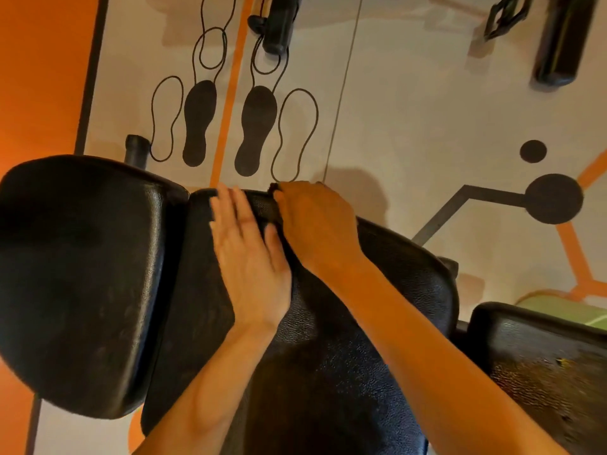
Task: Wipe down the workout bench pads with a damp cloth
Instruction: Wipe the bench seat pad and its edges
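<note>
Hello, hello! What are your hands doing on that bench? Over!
Left hand flat on the dark cloth. Right hand gripping its far edge over the middle pad. Nothing in the way.

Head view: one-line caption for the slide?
Both hands on a black bench pad: left hand flat, right hand bunching a dark cloth at its far edge.

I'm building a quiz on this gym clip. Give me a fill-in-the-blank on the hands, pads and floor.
1. Both hands rest on the ____ of the three black pads.
2. The left hand lies flat with its fingers ____.
3. The right hand curls over the middle pad's far ____.
4. Beyond the left pad, the floor shows two solid black ____.

Missing words: middle; spread; edge; footprints
</note>
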`<state>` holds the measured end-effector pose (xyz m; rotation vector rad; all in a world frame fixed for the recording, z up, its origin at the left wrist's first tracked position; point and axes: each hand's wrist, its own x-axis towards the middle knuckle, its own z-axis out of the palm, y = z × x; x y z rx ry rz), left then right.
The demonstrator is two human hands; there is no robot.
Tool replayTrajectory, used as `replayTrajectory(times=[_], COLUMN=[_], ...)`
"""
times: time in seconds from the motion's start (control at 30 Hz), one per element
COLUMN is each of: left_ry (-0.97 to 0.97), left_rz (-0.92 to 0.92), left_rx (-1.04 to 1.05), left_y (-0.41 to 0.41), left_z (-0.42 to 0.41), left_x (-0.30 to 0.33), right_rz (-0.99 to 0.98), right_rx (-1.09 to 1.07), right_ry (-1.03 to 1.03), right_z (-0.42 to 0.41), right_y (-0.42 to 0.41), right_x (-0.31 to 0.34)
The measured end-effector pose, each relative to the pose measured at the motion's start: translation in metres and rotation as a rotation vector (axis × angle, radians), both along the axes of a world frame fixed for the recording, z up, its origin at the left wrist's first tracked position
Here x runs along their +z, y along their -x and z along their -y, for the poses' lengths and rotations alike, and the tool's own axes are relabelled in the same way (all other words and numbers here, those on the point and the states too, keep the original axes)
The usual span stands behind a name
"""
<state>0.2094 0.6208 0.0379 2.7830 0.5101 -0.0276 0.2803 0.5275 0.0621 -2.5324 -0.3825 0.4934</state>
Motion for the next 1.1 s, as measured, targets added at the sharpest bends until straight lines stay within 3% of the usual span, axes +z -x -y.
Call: replayTrajectory(times=[0.07,0.2,0.3,0.4,0.53,0.63,0.7,0.8,0.9,0.97,1.1], left_ry=[-0.020,-0.108,-0.154,-0.192,-0.152,-0.151,-0.150,-0.158,-0.160,-0.151,-0.139], left_rz=[-0.003,-0.040,-0.045,-0.059,-0.051,-0.041,-0.039,-0.043,-0.029,-0.028,-0.020], left_rx=[-0.045,0.026,0.004,-0.005,-0.010,-0.011,-0.015,-0.024,-0.020,-0.025,-0.011], left_y=[0.001,-0.002,-0.001,-0.001,-0.001,-0.002,-0.001,-0.001,0.000,0.001,0.002], left_z=[0.015,0.022,0.022,0.022,0.021,0.022,0.022,0.022,0.021,0.020,0.020], left_x=[-0.002,-0.007,-0.008,-0.010,-0.007,-0.007,-0.007,-0.007,-0.008,-0.009,-0.011], right_rz=[-0.074,-0.250,-0.221,-0.070,-0.197,-0.228,-0.250,-0.128,-0.223,-0.260,-0.157], right_rx=[-0.053,-0.455,-0.336,-0.176,-0.444,-0.593,-0.560,-0.428,-0.635,-0.803,-0.762], right_ry=[0.003,0.135,0.158,0.015,0.093,0.130,0.098,-0.031,0.044,-0.018,-0.066], right_z=[0.030,0.097,0.040,0.010,0.090,0.090,0.047,0.028,0.094,0.120,0.077], right_y=[0.011,0.047,0.021,0.017,0.059,0.052,0.029,0.031,0.075,0.089,0.058], right_x=[-0.004,-0.002,0.008,0.011,0.008,0.006,0.010,0.009,-0.001,-0.003,-0.013])
